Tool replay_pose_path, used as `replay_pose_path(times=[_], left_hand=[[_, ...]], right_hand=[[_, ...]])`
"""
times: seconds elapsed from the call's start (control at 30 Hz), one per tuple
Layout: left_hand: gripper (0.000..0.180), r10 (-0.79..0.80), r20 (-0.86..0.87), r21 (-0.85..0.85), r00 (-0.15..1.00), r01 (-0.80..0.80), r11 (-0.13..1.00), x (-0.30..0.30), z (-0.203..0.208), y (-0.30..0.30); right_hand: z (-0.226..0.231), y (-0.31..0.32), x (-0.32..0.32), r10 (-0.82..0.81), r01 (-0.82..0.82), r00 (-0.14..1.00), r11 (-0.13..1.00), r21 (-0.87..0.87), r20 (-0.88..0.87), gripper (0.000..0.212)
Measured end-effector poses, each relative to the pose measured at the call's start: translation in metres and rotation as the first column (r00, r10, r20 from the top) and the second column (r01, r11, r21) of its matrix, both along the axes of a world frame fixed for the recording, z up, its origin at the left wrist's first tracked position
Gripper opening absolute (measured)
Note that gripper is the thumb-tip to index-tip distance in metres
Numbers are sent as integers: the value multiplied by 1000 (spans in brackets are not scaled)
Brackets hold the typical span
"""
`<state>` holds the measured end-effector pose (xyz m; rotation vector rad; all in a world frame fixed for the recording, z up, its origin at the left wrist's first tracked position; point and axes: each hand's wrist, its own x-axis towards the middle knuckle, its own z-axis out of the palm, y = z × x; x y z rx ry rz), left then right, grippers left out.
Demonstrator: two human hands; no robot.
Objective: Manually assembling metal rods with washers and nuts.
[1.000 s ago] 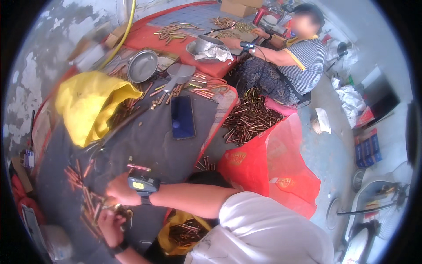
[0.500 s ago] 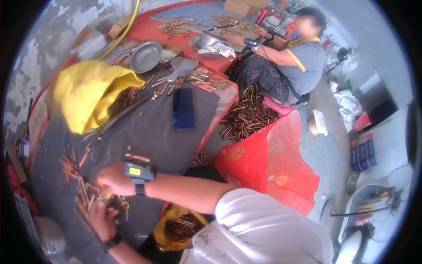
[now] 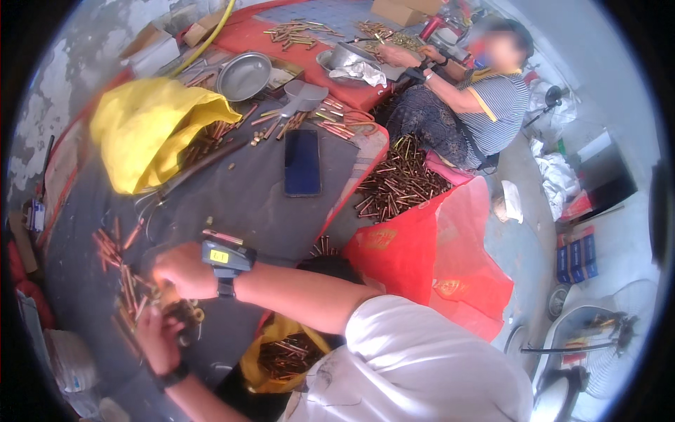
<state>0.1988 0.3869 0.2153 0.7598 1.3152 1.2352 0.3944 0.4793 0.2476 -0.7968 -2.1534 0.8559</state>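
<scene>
I see my right hand (image 3: 184,269) and left hand (image 3: 156,336) close together over the small brass pieces (image 3: 184,311) on the dark tabletop (image 3: 246,197). The loose brass rods (image 3: 126,281) lie just left, pointing away. I cannot tell how tightly my fingers grip.

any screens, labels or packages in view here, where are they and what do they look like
Phone: flat on the dark table, centre; black rectangle, screen dark.
Wrist device: on the right wrist; dark body, small yellow label.
Cardboard boxes: far end, top edge; brown, rectangular.
Blue packs: on the floor, far right; small, stacked.
</scene>
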Motion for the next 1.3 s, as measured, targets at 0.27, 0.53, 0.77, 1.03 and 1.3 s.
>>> replay_pose_path(times=[0.27,0.53,0.77,1.03,1.3], left_hand=[[18,18,52,5,998,-18,1000,14,7,8],[32,-612,-37,46,790,613,789,-11,33,-18],[30,300,-818,347,491,5,938,-40,23,-4],[35,59,-987,69,152,56,996,-49,3,-8],[22,441,-828,476,346,19,879,-38,1,6]], right_hand=[[-1,11,12,55,-44,996,989,142,-74,35],[5,15,1,-192,161,978,943,-290,-79,20],[-7,8,-3,-50,-29,980,920,390,192,15],[-54,0,-33,-182,61,959,880,472,216,26],[-22,-6,-28,-290,199,931,914,354,224,30]])
